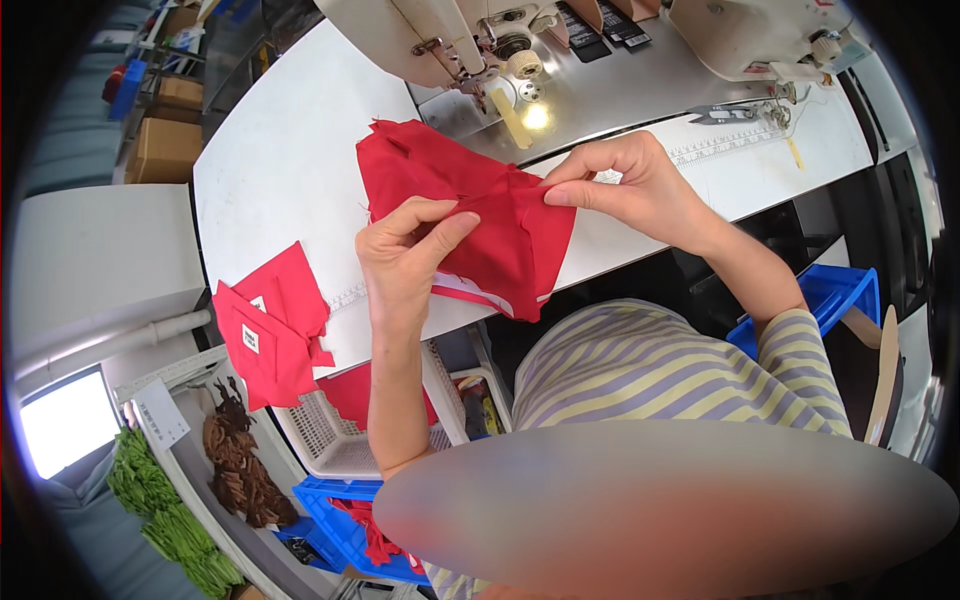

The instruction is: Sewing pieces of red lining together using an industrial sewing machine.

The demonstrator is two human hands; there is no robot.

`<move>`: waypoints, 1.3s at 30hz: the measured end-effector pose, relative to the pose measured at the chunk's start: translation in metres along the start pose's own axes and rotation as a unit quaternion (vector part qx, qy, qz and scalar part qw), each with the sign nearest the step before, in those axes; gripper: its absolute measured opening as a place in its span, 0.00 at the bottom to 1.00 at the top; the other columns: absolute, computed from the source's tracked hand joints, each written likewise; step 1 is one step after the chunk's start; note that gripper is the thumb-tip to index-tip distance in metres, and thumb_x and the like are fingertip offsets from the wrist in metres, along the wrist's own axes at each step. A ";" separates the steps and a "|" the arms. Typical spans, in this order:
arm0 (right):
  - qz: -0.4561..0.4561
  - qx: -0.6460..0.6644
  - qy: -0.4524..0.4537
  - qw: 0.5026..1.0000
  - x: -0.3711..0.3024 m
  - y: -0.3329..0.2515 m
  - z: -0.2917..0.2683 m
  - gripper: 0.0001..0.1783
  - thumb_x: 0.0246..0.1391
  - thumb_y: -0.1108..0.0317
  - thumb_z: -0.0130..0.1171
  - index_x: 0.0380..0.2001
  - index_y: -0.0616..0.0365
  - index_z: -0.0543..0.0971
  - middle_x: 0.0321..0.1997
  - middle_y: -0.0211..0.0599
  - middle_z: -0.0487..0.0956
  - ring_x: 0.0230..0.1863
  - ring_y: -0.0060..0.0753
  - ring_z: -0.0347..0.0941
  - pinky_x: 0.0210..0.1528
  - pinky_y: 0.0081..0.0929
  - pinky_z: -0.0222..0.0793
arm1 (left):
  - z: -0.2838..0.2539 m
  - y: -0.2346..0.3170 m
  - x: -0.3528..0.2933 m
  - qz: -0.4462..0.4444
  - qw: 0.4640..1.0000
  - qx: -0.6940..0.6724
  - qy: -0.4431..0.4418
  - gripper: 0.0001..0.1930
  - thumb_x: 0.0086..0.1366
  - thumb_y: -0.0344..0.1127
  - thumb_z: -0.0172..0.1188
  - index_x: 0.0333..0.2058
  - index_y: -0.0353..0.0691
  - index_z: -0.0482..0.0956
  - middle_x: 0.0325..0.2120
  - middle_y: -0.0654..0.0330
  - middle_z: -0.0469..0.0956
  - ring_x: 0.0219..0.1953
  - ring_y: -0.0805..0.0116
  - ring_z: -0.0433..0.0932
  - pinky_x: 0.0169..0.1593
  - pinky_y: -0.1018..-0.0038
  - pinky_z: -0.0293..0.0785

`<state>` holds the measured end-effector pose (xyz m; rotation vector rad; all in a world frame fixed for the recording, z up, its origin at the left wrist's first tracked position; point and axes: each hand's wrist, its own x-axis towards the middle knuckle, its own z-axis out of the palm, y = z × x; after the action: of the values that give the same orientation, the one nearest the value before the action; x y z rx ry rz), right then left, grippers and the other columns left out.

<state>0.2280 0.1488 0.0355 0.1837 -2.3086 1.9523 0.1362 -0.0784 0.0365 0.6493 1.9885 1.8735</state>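
A piece of red fabric [480, 185] is held up over the front edge of the white table, with a white strip along its lower edge. My left hand [405, 255] pinches the fabric near its middle left, thumb against forefinger. At its upper right edge, my right hand [625, 185] grips the fabric between thumb and fingertips. The far end of the fabric lies toward the sewing machine [395, 35], whose lamp lights the metal plate. More red fabric pieces [275, 340] with small white labels lie at the left table edge, apart from my hands.
A white plastic basket [325, 450] sits below the table's front left, above a blue crate [325, 490] containing red fabric. Thread snips [725, 115] and a clear ruler [735, 147] lie at the right. A blue bin [830, 290] stands by my right elbow.
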 end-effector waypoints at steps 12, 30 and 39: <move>0.044 0.031 -0.004 0.999 0.004 0.003 -0.004 0.05 0.52 0.72 0.64 0.29 0.63 0.83 0.27 0.32 0.82 0.30 0.15 0.74 0.36 0.17 0.70 | -0.007 -0.011 0.005 0.007 1.000 0.003 -0.009 0.06 0.54 0.21 0.66 0.32 0.30 0.83 0.24 0.68 0.78 0.26 0.84 0.70 0.29 0.86 0.63; -0.313 -0.292 -0.016 0.904 0.031 0.033 0.099 0.17 0.43 0.73 0.57 0.40 0.64 0.75 0.30 0.42 0.79 0.32 0.39 0.78 0.46 0.34 0.76 | -0.040 0.028 0.051 0.236 0.675 0.690 -0.113 0.08 0.54 0.29 0.51 0.29 0.44 0.79 0.29 0.59 0.76 0.38 0.61 0.75 0.48 0.62 0.62; -0.397 -0.498 -0.004 0.771 0.035 0.070 0.018 0.13 0.39 0.70 0.57 0.31 0.64 0.75 0.29 0.40 0.78 0.34 0.39 0.78 0.38 0.30 0.74 | -0.009 -0.048 0.131 -0.007 0.948 0.275 -0.161 0.06 0.54 0.33 0.66 0.28 0.37 0.80 0.24 0.63 0.79 0.27 0.74 0.74 0.36 0.77 0.68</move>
<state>0.1817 0.1422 -0.0294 0.8470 -2.3141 0.2483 0.0159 -0.0174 -0.0013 1.0090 2.2705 1.0948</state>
